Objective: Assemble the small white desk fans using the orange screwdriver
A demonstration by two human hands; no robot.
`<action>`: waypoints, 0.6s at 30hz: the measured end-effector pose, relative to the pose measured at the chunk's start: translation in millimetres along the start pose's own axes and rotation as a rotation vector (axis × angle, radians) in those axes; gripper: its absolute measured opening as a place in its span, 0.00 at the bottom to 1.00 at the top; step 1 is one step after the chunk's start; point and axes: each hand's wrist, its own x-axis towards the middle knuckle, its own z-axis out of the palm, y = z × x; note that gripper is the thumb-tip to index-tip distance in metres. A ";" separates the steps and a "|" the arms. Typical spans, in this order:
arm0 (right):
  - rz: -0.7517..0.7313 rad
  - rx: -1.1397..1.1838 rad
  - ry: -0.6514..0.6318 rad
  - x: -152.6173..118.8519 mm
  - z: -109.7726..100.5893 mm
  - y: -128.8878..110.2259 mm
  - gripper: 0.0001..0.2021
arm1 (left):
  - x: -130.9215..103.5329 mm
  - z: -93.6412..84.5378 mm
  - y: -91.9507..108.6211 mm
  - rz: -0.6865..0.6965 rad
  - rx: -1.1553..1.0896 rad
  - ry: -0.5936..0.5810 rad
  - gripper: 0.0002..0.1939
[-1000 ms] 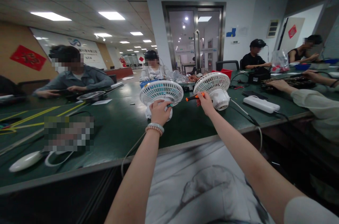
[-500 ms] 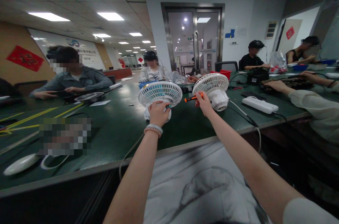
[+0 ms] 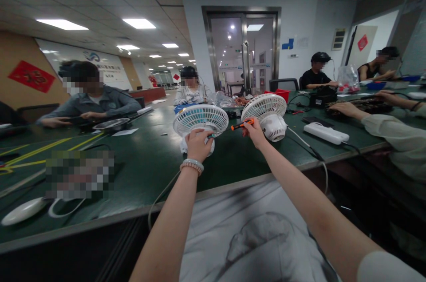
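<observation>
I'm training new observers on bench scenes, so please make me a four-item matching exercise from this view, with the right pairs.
Things:
1. bracelets
2. orange-and-black tool
3. power strip
4. red bin

Places or states:
A. white, lying on the table
B. partly hidden behind the right-side fan
C. held in the right hand
D. around the wrist of the left hand

Pairs: 1-D; 2-C; 3-A; 4-B

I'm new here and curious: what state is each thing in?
Left fan: tilted; can't tell if running
Right fan: tilted; can't tell if running
Orange tool: gripped in right hand
Teal-tipped thing: gripped in left hand
Glass doors: shut
Side door: open
Lights: lit
</observation>
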 end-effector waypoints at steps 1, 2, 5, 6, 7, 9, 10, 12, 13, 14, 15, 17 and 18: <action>0.005 0.015 -0.006 0.0 -0.1 -0.1 0.11 | 0.0 0.1 0.0 -0.004 0.000 0.000 0.11; 0.011 0.035 -0.009 -0.1 -0.2 -0.2 0.10 | 0.0 0.2 0.1 -0.007 0.002 0.000 0.11; 0.023 0.098 -0.008 -0.2 -0.3 -1.2 0.08 | -0.1 0.6 0.2 -0.008 0.001 0.001 0.11; 0.028 0.109 -0.006 -0.3 -0.4 -1.6 0.08 | -0.1 0.8 0.2 -0.006 -0.002 0.002 0.11; 0.032 0.116 -0.005 -0.4 -0.5 -2.0 0.09 | -0.1 0.9 0.1 -0.005 -0.004 0.004 0.12; 0.035 0.119 -0.002 -0.5 -1.0 -2.8 0.09 | -0.1 1.0 0.4 -0.009 -0.004 0.006 0.12; 0.036 0.118 -0.004 -0.6 -1.4 -3.1 0.09 | 0.0 0.9 0.7 -0.013 -0.003 0.007 0.12; 0.038 0.117 -0.010 -0.7 -2.3 -3.8 0.09 | 0.2 0.4 1.7 -0.020 0.002 0.008 0.11; 0.038 0.116 -0.014 -0.8 -2.8 -4.2 0.10 | 0.3 0.1 2.3 -0.022 0.004 0.007 0.11; 0.038 0.116 -0.017 -0.8 -3.2 -4.5 0.10 | 0.4 -0.3 2.9 -0.024 0.004 0.004 0.11; 0.037 0.116 -0.018 -0.9 -3.5 -4.7 0.10 | 0.4 -0.6 3.5 -0.025 0.004 -0.002 0.11; 0.036 0.114 -0.012 -0.8 -3.7 -5.1 0.11 | 0.4 -1.1 4.1 -0.029 0.005 -0.013 0.11; 0.037 0.110 -0.008 -0.8 -3.7 -5.3 0.11 | 0.4 -1.2 4.2 -0.030 0.005 -0.015 0.11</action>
